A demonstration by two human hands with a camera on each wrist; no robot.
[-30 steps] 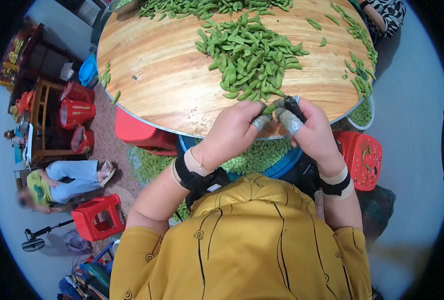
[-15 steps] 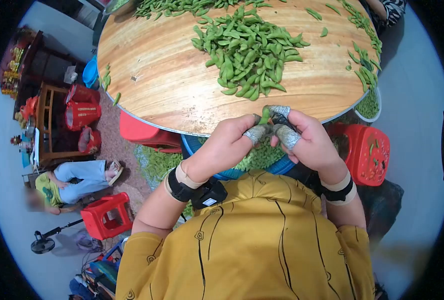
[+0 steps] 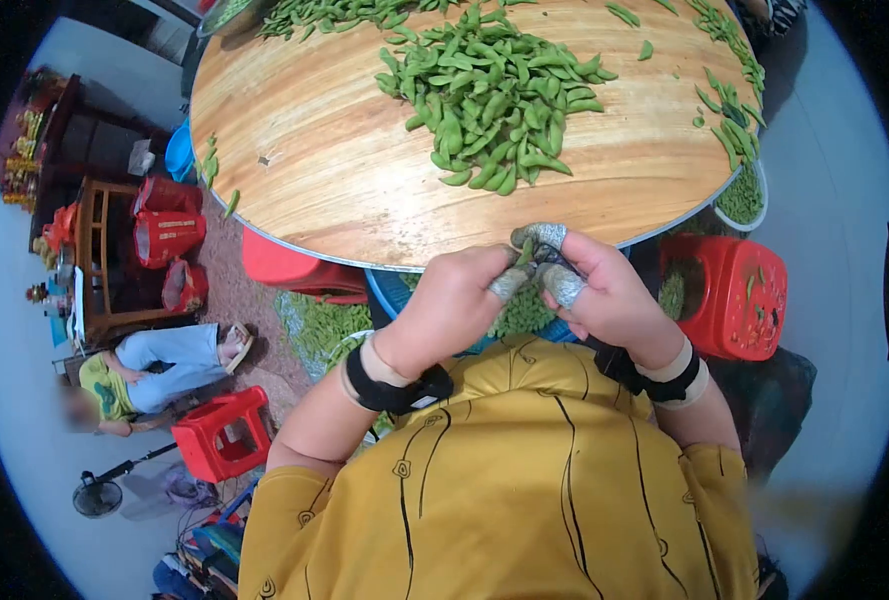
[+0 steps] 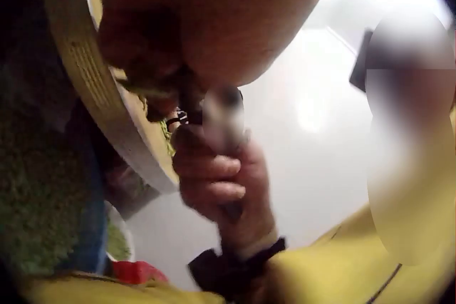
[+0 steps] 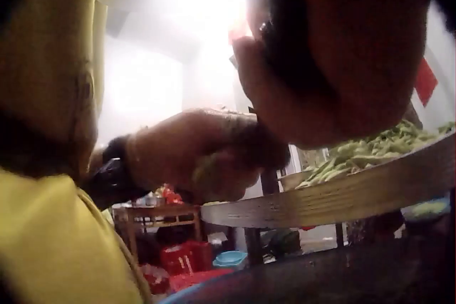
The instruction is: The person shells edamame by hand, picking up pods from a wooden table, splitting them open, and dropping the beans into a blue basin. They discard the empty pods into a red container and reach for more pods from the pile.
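A green pod (image 3: 526,252) is pinched between the two hands just off the near edge of the round wooden table (image 3: 314,215). The left hand (image 3: 456,300) holds it from the left with thumb and finger. From the right, the right hand (image 3: 604,292) grips it, its thumb and index finger wrapped in silvery tape. Beneath the hands, a blue basket (image 3: 392,290) of shelled green beans (image 3: 519,312) is partly hidden. A heap of pods (image 3: 494,100) lies on the table beyond. Both wrist views are dark, with the fingertips blurred.
Red stools (image 3: 732,300) stand at both sides of the table. More pods (image 3: 729,125) lie along its right edge, above a white bowl (image 3: 742,200) of beans. At the left are a seated person (image 3: 154,370), a fan (image 3: 97,495) and red buckets (image 3: 169,238).
Both hands have drawn back slightly from the table edge, over the basket, with the pod between them. The head view has shifted a little.
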